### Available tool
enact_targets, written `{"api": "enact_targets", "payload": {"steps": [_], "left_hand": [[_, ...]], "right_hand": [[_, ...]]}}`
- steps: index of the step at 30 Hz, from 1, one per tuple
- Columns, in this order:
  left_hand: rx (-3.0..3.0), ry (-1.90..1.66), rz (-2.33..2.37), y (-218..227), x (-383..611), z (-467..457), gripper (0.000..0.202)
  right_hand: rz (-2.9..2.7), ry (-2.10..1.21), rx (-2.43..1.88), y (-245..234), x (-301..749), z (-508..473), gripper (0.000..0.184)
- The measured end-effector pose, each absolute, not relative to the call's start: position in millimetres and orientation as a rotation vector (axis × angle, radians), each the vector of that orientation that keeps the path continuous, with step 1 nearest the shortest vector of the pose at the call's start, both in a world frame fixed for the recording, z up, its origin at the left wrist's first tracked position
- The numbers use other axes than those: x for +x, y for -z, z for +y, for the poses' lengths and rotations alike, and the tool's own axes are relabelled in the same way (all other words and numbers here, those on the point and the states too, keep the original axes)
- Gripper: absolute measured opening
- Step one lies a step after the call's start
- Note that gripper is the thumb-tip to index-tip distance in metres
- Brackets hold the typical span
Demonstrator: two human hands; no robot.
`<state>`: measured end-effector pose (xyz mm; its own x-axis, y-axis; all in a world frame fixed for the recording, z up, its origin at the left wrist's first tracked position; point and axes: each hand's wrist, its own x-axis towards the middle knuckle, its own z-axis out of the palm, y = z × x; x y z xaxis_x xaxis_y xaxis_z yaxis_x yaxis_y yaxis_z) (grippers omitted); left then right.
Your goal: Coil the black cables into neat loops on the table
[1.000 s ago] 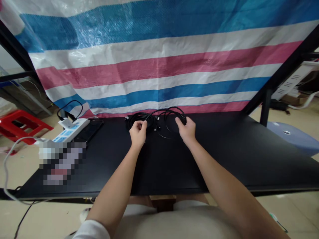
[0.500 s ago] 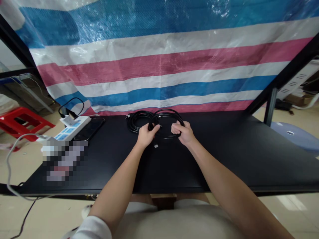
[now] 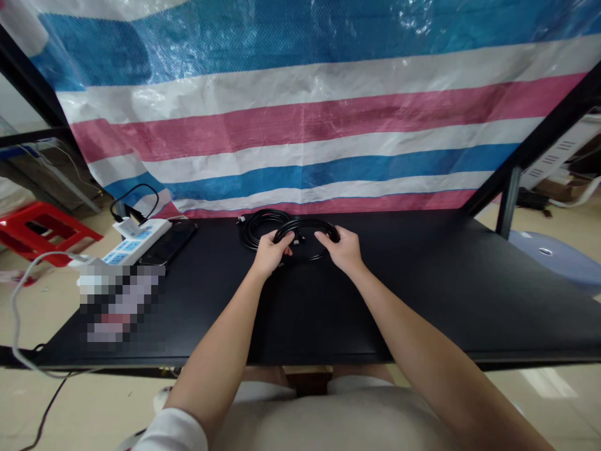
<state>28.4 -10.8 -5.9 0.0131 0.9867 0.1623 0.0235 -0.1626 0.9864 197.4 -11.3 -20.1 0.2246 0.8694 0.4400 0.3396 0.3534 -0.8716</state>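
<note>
A black cable (image 3: pixel 310 223) is wound into a round coil, held between both hands just above the black table (image 3: pixel 422 282). My left hand (image 3: pixel 271 254) grips the coil's left side, thumb on top. On the right side, my right hand (image 3: pixel 344 249) is closed round the loops with its thumb pointing inward. A cable end with a small pale plug shows inside the ring near my left fingers. Behind and left of my left hand, a second black cable coil (image 3: pixel 253 219) lies on the table with a light plug at its upper left.
At the left stand a white power strip (image 3: pixel 141 241) with chargers and a dark phone (image 3: pixel 169 243). A blurred patch covers something in front of them. Striped plastic sheeting (image 3: pixel 300 125) hangs behind the table. A red stool (image 3: pixel 42 232) is on the floor at left.
Both hands have turned and now hold opposite sides of the coil, thumbs on top. My right fist has opened out into a thumb grip, and the loops lie closer together.
</note>
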Motion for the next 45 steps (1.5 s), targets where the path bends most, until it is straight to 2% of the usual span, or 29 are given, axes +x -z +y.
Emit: {"api": "enact_targets", "payload": {"steps": [7, 10, 13, 18, 22, 26, 30, 34, 37, 41, 45], "left_hand": [[1.247, -1.195, 1.196, 9.7, 30.7, -10.2, 0.043], [1.106, -1.263, 1.182, 9.6, 32.2, -8.8, 0.05], [0.913, -1.343, 1.176, 4.9, 30.8, -8.1, 0.05], [0.685, -1.361, 1.167, -4.9, 17.4, -7.9, 0.051], [0.601, -1.405, 1.154, -4.7, 3.4, -1.7, 0.044], [0.625, -1.641, 1.249, 1.8, -7.5, 8.5, 0.02], [0.947, -1.805, 1.684, 11.1, -14.4, 12.3, 0.03], [1.331, -1.556, 2.013, 20.0, -13.2, 9.9, 0.039], [1.45, -1.366, 2.122, 24.7, -8.6, 8.4, 0.037], [1.564, -1.25, 2.2, 25.5, -4.3, 6.0, 0.032], [1.586, -1.114, 2.264, 21.2, -3.3, 2.4, 0.035]], "right_hand": [[-1.358, -0.49, -1.287, 25.2, 197.4, -7.5, 0.029], [-1.426, -0.455, -1.344, 26.5, 196.8, -9.3, 0.023], [-1.563, -0.335, -1.379, 25.6, 192.7, -13.9, 0.02], [-1.89, -0.065, -1.582, 12.3, 175.1, -20.4, 0.027], [-2.089, -0.078, -1.943, -6.7, 155.9, -13.9, 0.032], [-2.13, -0.169, -1.962, -24.7, 139.3, 5.8, 0.033], [-2.123, -0.326, -1.938, -35.9, 121.9, 25.0, 0.034], [-2.092, -0.41, -1.978, -38.4, 105.9, 35.0, 0.035], [-2.089, -0.373, -2.022, -35.7, 99.6, 38.5, 0.036], [-2.119, -0.053, -1.973, -28.4, 99.7, 37.8, 0.039], [-2.454, 0.235, -1.569, -20.0, 103.0, 30.3, 0.04]]}}
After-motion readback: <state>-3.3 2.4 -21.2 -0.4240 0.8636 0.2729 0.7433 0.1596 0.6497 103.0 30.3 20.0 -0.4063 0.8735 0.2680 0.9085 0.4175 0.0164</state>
